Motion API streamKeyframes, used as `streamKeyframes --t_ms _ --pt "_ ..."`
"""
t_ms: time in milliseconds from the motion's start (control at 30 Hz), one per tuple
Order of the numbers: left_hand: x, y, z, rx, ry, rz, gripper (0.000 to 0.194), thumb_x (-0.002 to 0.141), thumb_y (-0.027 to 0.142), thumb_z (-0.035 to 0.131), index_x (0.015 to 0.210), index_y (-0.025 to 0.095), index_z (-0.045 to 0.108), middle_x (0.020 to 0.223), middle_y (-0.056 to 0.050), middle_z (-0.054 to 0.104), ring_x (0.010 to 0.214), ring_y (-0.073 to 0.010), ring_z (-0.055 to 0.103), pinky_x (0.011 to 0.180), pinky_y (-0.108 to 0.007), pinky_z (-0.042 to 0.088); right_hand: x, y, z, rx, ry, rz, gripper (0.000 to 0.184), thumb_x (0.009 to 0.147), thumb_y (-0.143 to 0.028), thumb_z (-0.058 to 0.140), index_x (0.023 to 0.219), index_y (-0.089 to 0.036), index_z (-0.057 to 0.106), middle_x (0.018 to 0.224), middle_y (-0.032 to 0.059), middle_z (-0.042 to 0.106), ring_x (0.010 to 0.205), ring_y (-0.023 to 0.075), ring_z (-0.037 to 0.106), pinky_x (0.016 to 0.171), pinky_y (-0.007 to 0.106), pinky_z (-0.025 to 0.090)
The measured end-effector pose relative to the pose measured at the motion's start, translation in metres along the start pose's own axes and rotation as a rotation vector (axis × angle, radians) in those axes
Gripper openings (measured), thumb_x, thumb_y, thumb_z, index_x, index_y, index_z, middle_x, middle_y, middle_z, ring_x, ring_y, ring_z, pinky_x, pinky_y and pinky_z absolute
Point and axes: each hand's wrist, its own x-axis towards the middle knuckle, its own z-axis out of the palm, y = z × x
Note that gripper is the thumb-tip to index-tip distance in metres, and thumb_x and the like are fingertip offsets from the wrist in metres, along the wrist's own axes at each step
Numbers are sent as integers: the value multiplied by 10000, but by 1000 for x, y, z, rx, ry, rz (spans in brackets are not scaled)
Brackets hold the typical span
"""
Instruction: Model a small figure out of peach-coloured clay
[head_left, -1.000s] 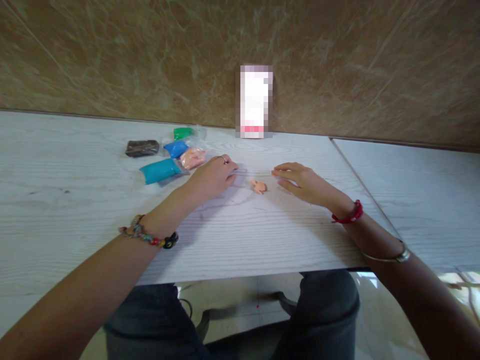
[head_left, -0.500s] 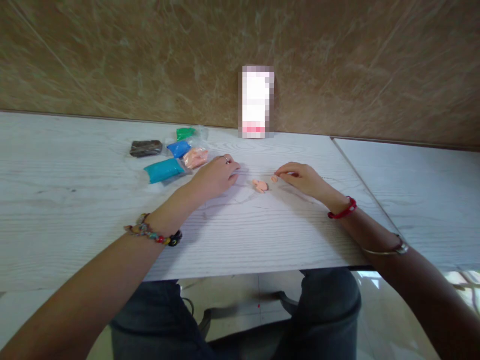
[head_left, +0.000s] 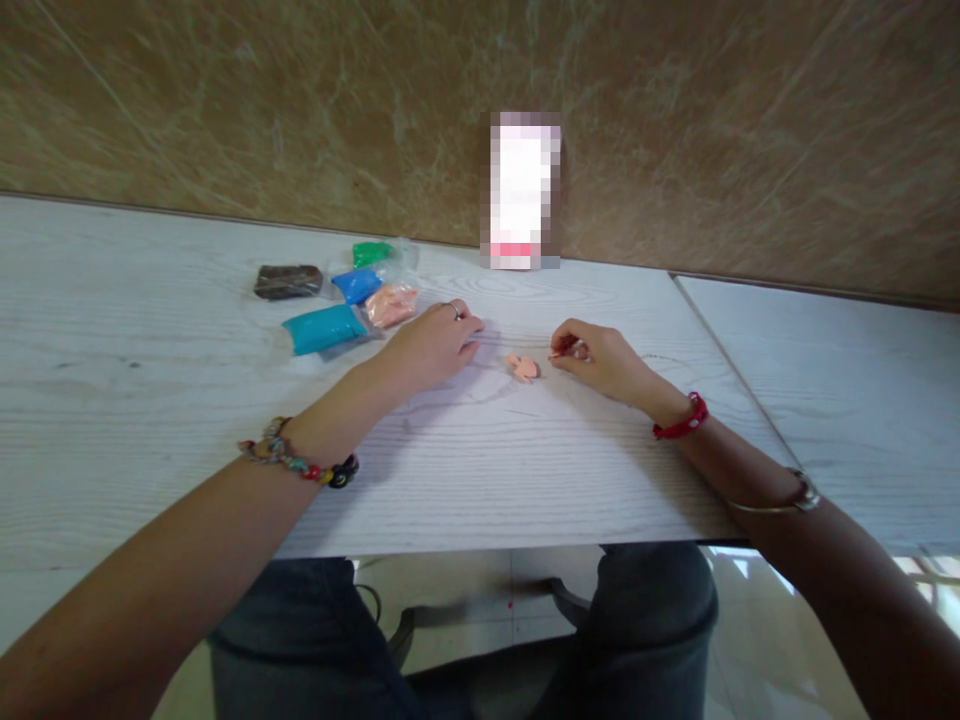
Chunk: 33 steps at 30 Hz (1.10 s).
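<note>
A peach-coloured modelling clay shape (head_left: 527, 368) lies on the white wood-grain table (head_left: 480, 470) between my hands. Just right of it, my right hand (head_left: 600, 358) pinches a small bit of peach clay (head_left: 553, 354) between thumb and fingertips. My left hand (head_left: 435, 342) rests on the table left of the clay shape, fingers loosely bent and a little apart, with nothing visible in them. Close behind its knuckles lies a clear packet of peach clay (head_left: 391, 305).
Left of my left hand lie packets of blue clay (head_left: 356, 287), green clay (head_left: 372, 255), turquoise clay (head_left: 326, 329) and brown clay (head_left: 288, 281). An upright pixelated phone-like screen (head_left: 520, 190) leans against the brown marbled wall (head_left: 675, 130). A seam (head_left: 739, 375) crosses the table at right.
The small clay bit lay on the table by my right fingertips; now my right thumb and fingers are closed on it. My left hand has hardly moved. The view has shifted slightly.
</note>
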Motion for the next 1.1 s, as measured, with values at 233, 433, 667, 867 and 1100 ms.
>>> streamKeyframes --t_ms 233,433,667,867,1100 --pt "1 0 0 -6 -7 20 361 862 229 334 1099 118 582 1076 -100 558 978 -199 533 839 -299 422 -2 -2 3 -334 58 -207 188 833 -169 496 773 -171 674 786 56 691 782 179 596 704 312 415" --pt "0 0 0 11 -11 13 352 859 223 340 1097 126 582 1080 -97 560 962 -198 538 820 -295 422 -13 -5 6 -521 36 -332 242 876 -185 440 861 -166 681 778 54 690 746 165 587 689 308 384" --pt "-1 3 -2 0 -15 27 354 863 218 325 1080 126 588 1063 -102 558 942 -201 538 797 -299 425 -16 -14 -6 -273 125 -186 160 822 -217 522 867 -182 671 807 32 701 724 150 618 665 279 447" --pt "2 6 0 -275 28 47 307 846 246 414 1077 148 590 1053 -66 570 984 -163 526 869 -274 409 -12 -22 4 -291 174 -357 248 881 -233 441 776 -210 664 819 27 695 787 156 605 747 323 432" --pt "4 12 1 -537 53 143 298 788 291 558 1051 156 594 1061 -62 580 989 -144 534 868 -265 412 -14 -25 6 -350 111 -522 242 897 -236 432 805 -201 653 831 27 686 766 131 592 708 301 406"
